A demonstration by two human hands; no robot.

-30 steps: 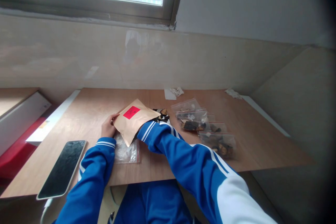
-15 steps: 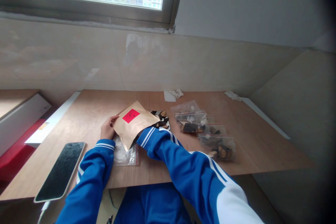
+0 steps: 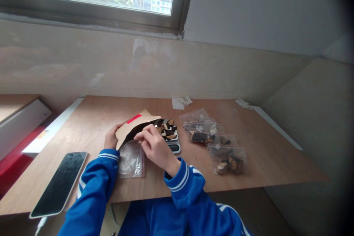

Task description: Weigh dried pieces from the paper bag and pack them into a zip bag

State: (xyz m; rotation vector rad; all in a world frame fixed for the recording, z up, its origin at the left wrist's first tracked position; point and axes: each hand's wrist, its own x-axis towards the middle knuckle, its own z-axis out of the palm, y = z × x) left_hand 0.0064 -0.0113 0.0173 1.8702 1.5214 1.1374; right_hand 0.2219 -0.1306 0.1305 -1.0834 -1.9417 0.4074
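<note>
The tan kraft-paper pouch with a red label [image 3: 135, 125] lies tilted on the wooden table [image 3: 271, 155], mouth open toward a small scale piled with dark dried pieces [image 3: 167, 129]. The left hand [image 3: 111, 141] grips its rear edge. The right hand [image 3: 155, 145] hovers at the mouth, fingers curled, seemingly pinching something small. This looks like portioning; next calls for a gentle drop onto the scale.

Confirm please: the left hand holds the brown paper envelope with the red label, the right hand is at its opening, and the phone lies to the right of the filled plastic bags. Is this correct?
Not fully. In the head view the phone lies at the left of the table, far from the filled plastic bags, which are at the right. The left hand does hold the brown paper envelope, and the right hand is at its opening.
</note>
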